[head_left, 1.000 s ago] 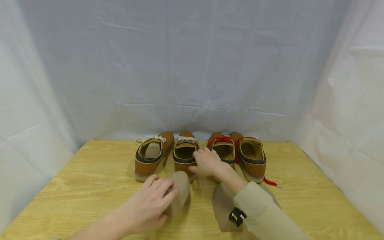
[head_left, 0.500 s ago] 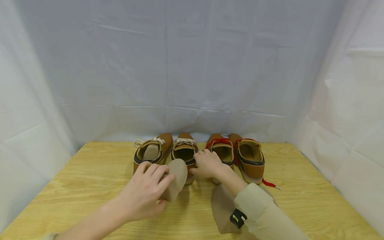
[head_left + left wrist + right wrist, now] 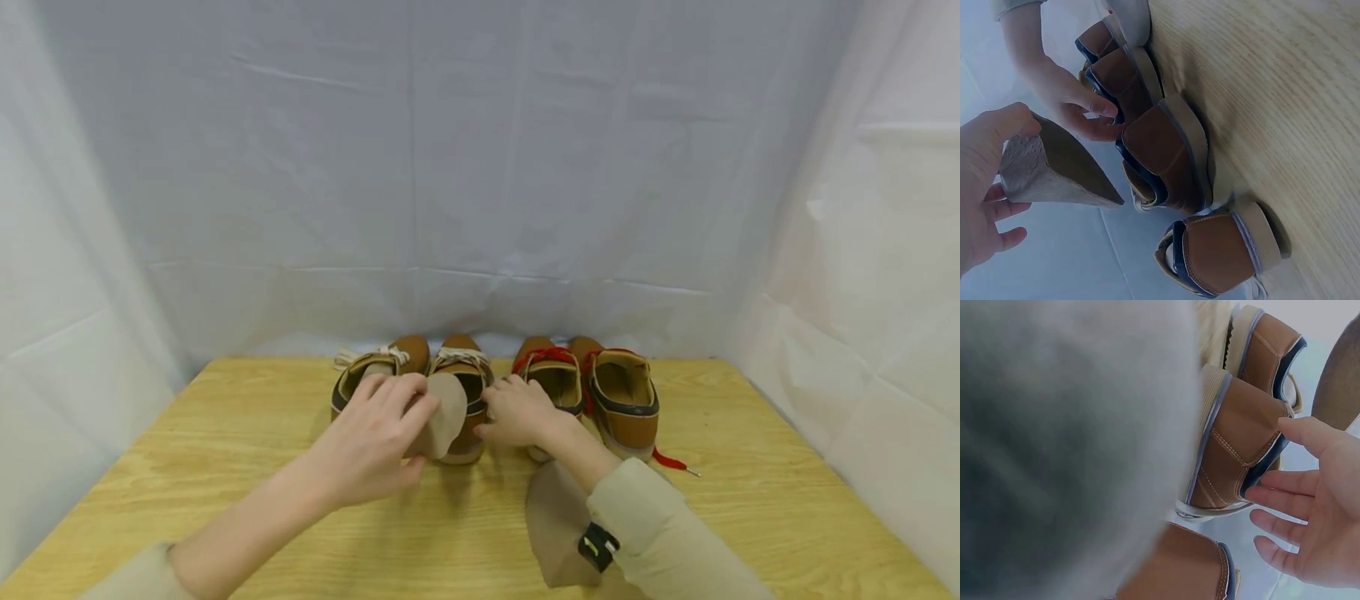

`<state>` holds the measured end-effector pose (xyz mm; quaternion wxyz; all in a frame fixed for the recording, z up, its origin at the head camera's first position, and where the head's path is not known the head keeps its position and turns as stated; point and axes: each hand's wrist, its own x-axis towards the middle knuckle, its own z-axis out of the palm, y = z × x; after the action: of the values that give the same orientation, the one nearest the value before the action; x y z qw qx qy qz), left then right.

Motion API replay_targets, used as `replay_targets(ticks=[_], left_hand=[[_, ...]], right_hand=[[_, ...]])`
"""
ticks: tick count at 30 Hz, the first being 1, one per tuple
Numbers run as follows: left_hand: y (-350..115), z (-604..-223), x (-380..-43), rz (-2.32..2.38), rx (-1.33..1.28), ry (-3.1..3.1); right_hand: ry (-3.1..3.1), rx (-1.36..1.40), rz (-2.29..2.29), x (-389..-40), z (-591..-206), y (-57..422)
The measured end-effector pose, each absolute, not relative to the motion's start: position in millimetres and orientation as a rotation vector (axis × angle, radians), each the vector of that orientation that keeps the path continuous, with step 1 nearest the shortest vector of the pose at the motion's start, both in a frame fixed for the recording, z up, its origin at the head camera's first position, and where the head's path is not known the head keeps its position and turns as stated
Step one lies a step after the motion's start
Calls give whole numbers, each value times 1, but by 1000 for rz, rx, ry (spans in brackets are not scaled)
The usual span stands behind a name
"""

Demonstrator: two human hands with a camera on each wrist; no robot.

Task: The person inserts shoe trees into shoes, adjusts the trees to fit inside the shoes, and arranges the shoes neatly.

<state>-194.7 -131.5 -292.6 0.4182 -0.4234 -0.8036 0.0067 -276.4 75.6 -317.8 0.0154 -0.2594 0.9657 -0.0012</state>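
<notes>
Wooden table (image 3: 750, 508): near the inner white-laced shoe (image 3: 461, 440), the left hand (image 3: 375, 433) pinches a grey-beige insert (image 3: 448, 408); the right hand (image 3: 521, 414), fingers spread, touches that shoe's right side.

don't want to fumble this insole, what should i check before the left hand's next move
1. Insole gripped by the left hand: ok.
2. Insole flat: not ok, it is bent in the left wrist view.
3. Right hand firmly steadying the second shoe from the left: cannot tell, though its fingers are at the collar.
4. Nothing inside that shoe: cannot tell, its opening is dark and partly hidden.
5. Loose red lace end clear of both hands: ok.
</notes>
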Motion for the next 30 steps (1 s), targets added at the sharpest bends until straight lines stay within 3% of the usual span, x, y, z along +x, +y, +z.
replay_targets(ticks=[30], left_hand=[[-114,-284,-216,262,-908,-2153]], right_hand=[[2922,-825,40,-275,-305,75]])
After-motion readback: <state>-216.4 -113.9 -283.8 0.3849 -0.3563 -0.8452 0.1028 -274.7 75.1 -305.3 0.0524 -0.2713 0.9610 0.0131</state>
